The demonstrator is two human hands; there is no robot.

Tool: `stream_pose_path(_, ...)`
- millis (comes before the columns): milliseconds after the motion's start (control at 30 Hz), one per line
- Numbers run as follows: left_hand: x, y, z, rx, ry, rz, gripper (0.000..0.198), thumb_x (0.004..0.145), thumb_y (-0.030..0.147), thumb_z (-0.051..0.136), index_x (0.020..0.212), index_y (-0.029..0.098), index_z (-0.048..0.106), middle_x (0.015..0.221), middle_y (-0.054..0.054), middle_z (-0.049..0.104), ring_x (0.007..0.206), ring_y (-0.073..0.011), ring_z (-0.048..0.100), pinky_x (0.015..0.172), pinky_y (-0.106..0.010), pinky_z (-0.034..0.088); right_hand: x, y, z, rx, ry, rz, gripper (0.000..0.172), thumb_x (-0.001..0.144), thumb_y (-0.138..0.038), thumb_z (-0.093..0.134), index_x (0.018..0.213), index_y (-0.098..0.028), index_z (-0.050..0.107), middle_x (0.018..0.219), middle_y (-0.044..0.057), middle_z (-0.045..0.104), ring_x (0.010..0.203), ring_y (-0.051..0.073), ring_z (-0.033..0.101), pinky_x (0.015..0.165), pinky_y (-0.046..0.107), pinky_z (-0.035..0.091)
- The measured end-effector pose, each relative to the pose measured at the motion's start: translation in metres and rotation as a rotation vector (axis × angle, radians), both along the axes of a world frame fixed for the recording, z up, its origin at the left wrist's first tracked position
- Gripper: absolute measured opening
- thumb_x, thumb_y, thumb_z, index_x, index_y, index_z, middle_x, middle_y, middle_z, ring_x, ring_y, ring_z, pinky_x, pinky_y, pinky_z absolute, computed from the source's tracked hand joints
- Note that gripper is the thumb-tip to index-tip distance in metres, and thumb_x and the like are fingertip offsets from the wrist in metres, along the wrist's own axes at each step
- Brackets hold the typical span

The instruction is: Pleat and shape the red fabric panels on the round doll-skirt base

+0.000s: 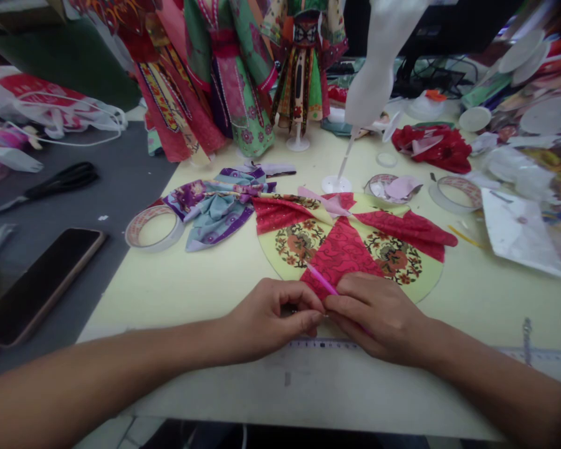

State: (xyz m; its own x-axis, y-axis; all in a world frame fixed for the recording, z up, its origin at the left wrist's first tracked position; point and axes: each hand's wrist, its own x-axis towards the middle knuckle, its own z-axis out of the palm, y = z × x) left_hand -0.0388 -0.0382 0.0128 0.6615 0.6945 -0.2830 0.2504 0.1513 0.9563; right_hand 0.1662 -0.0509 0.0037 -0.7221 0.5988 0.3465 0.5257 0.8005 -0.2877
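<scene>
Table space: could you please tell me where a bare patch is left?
Bare table lies between the tape roll, the left hand and the phone. Another lies right of the fan-shaped paper garment, below the white sheet. The back edge is crowded with dolls and scraps.

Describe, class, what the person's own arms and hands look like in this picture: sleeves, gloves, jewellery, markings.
Both forearms are bare right to the picture's lower edge, with no sleeves in view. The left hand and the right hand wear no gloves. No rings, watch, bracelet or markings show on either hand or wrist. Fingernails are too small to judge.
</scene>
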Motion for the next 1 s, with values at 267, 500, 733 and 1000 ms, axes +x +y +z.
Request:
stream_pose_path(267,-0.0007,0.0008,-0.0021,0.02,0.012,-0.025,0.015,0.08,0.026,0.054,0.084,0.012,0.059,0.07,-0.003,0.064,0.064,-0.0106,0.058,0.061,-0.021,0.046,0.0009,0.0002,-0.0003,-0.017,-0.038,-0.001,0.022,0.088,-0.02,0.04,0.084,-0.014,0.061,0.066,0.003,0.05,0.063,0.013,0.043,0.057,0.025,0.035)
stream_pose_path(500,-0.0012,0.0016,-0.0027,0.065,0.042,-0.081,0.015,0.08,0.026,0.053,0.085,0.013,0.06,0.073,-0.002,0.063,0.067,-0.0106,0.057,0.063,-0.02,0.046,0.0006,0.0008,0.0003,-0.019,-0.038,-0.002,0.021,0.088,-0.019,0.041,0.085,-0.015,0.061,0.066,0.003,0.05,0.063,0.013,0.044,0.058,0.025,0.035)
stream_pose_path(733,-0.0023,0.001,-0.0029,0.057,0.03,-0.082,0.016,0.081,0.027,0.053,0.085,0.013,0.059,0.072,-0.002,0.063,0.066,-0.0104,0.057,0.063,-0.02,0.046,0.0016,0.0006,-0.0004,-0.02,-0.049,-0.004,0.022,0.088,-0.019,0.04,0.084,-0.015,0.061,0.066,0.003,0.051,0.064,0.013,0.044,0.059,0.026,0.036)
stream_pose_path(1000,-0.0014,0.0015,-0.0032,0.048,0.035,-0.065,0.019,0.081,0.03,0.052,0.084,0.013,0.06,0.071,-0.003,0.064,0.064,-0.0108,0.057,0.062,-0.021,0.046,0.0019,0.0007,-0.0007,-0.012,-0.055,-0.012,0.023,0.088,-0.02,0.04,0.082,-0.015,0.062,0.065,0.003,0.05,0.063,0.013,0.045,0.058,0.026,0.037)
